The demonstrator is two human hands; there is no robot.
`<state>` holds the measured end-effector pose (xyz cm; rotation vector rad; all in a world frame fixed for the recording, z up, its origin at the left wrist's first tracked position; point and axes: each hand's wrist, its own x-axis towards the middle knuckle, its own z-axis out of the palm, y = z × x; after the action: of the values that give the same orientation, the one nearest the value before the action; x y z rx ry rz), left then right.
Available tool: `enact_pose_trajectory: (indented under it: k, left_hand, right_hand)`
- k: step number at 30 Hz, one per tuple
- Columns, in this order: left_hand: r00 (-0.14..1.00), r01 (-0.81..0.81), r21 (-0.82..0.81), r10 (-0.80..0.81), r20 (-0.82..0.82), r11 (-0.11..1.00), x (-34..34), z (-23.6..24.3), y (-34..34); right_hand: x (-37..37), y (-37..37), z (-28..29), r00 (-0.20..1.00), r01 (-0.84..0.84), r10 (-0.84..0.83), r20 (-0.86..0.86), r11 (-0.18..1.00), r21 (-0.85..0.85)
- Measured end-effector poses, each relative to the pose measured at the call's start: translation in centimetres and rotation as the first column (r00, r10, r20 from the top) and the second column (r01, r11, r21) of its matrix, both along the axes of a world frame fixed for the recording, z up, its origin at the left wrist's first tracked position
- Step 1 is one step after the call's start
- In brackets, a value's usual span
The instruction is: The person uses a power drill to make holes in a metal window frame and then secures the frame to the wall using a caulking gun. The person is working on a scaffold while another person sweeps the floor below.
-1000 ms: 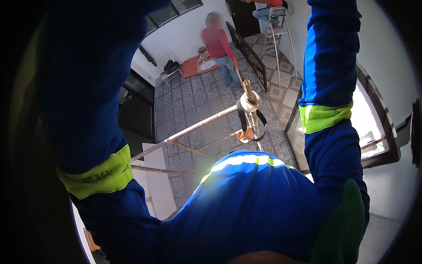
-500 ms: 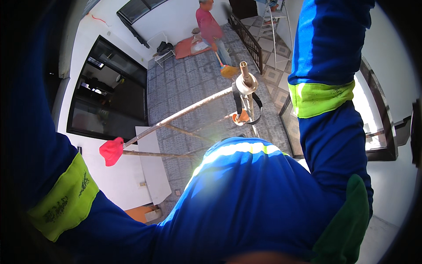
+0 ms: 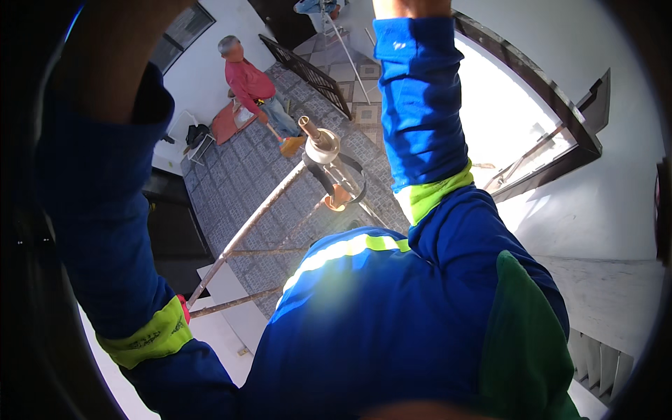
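Note:
Both my arms, in blue sleeves with yellow-green bands, are raised, and both hands lie beyond the upper edge. Bare skin of my left forearm (image 3: 122,49) shows at the top left, dark and blurred. At the top, the bare right wrist (image 3: 411,7) comes out of its cuff. Neither hand's fingers nor anything held can be seen. Below and between the arms stands a worn metal pipe frame (image 3: 246,225). A pale round ring (image 3: 323,148) sits around its upright post, with a black strap (image 3: 316,178) and an orange piece (image 3: 337,199) hanging under it.
A person in a red shirt (image 3: 250,82) holds a broom (image 3: 291,145) on the patterned floor. Another person's legs (image 3: 315,5) show by a stepladder (image 3: 344,49). A dark railing (image 3: 308,75) lies beyond the frame. A bright window opening (image 3: 504,91) is at right.
My view has turned, so the frame and room appear shifted left and tilted. Both sleeves sit further into the picture, and the right wrist now shows. My left sleeve covers most of the red cloth item.

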<state>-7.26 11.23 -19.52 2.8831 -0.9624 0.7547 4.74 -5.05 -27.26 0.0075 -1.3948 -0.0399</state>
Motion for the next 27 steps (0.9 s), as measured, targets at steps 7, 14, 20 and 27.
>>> enact_pose_trajectory:
  k: [7,14,20,27]
  left_hand:
    - [0.919,-0.151,-0.277,0.031,-0.393,0.949,0.8,-17.3,1.0]
    - [0.901,-0.072,-0.329,-0.08,-0.426,0.942,0.4,-28.1,2.3]
    - [0.915,0.117,-0.308,-0.223,-0.336,0.944,-0.7,-37.6,0.8]
    - [0.418,0.509,-0.274,-0.513,-0.75,0.816,-2.1,-42.7,0.4]
  right_hand:
    - [-8.0,0.1,-24.5,0.602,0.078,-0.556,-0.573,0.755,-0.651]
    - [-14.7,-1.2,-33.8,0.337,0.021,-0.722,-0.604,0.648,-0.762]
    - [-16.5,0.2,-35.5,0.068,-0.031,-0.704,-0.707,0.707,-0.707]
    - [-21.0,-1.6,-41.5,-0.303,0.054,-0.795,-0.526,0.536,-0.842]
